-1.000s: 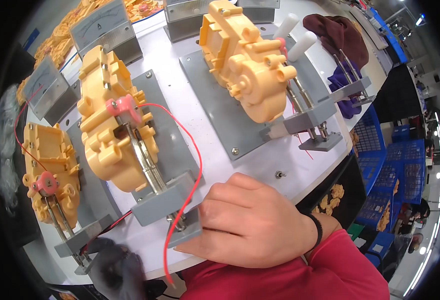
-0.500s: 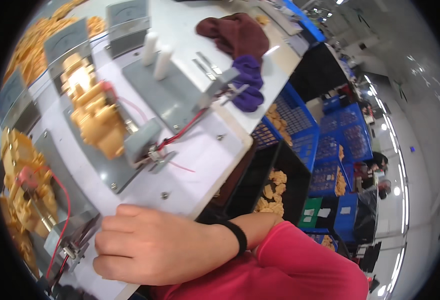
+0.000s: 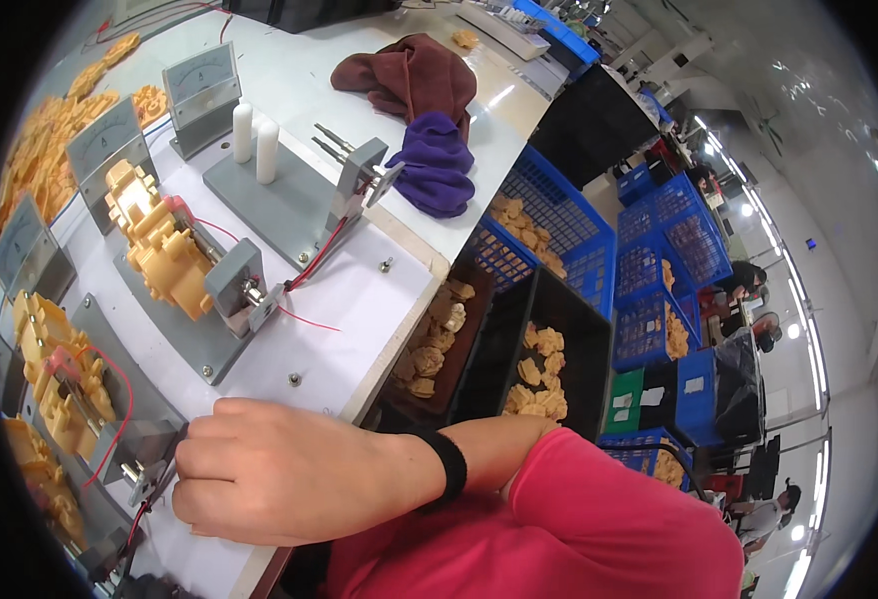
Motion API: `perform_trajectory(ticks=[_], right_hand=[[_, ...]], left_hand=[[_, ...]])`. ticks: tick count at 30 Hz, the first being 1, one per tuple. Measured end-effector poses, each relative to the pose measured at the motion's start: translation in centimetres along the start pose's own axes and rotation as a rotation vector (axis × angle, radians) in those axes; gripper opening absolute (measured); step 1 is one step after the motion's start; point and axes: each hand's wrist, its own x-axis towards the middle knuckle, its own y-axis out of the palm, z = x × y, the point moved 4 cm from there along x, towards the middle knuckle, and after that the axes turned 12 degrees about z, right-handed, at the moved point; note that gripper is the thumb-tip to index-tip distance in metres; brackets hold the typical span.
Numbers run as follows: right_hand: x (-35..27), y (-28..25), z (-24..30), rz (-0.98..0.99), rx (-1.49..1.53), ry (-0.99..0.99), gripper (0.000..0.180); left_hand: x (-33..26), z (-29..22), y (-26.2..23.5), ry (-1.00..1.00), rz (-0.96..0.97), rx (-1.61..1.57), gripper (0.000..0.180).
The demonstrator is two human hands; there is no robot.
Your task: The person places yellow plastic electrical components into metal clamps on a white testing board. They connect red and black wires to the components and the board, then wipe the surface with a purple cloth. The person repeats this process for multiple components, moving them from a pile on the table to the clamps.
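Observation:
My right hand (image 3: 259,474), with a black band on its wrist, is closed at the front edge of the bench, back of the hand up. It is beside the metal end block (image 3: 139,454) of the nearest test fixture; its fingertips are hidden underneath, so what they grip cannot be seen. That fixture carries a yellow plastic gear housing (image 3: 54,369) with a pink-red part and a red wire. Farther along, a second yellow housing (image 3: 164,250) lies on a grey plate. A third grey fixture plate (image 3: 259,210) bears two white posts and metal pins. My left hand is out of view.
Grey dial meters (image 3: 104,140) stand behind the fixtures, with a heap of yellow parts (image 3: 44,165) beyond. A brown cloth (image 3: 414,80) and purple cloth (image 3: 434,165) lie at the far edge. Right of the bench are a black bin (image 3: 584,369) and blue crates (image 3: 589,255) holding yellow parts.
The view has shifted, so the fixtures and cloths appear farther left. My right hand stays closed beside the nearest fixture's end block, with little visible movement.

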Motion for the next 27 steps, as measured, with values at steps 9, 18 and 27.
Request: perform_trajectory(ticks=[9, 18, 27], right_hand=[[-0.1, 0.2, 0.0, -0.015, 0.003, 0.01, 0.017], [0.1, 0.3, 0.1, -0.008, 0.034, 0.039, 0.018], [0.1, 0.2, 0.0, 0.024, 0.04, 0.049, 0.018]], left_hand=[[0.0, -0.7, -0.1, 0.021, 0.088, 0.063, 0.015], [0.0, -1.1, -0.2, 0.009, 0.07, 0.128, 0.012], [0.1, -0.7, -0.2, 0.046, 0.102, 0.181, 0.014]])
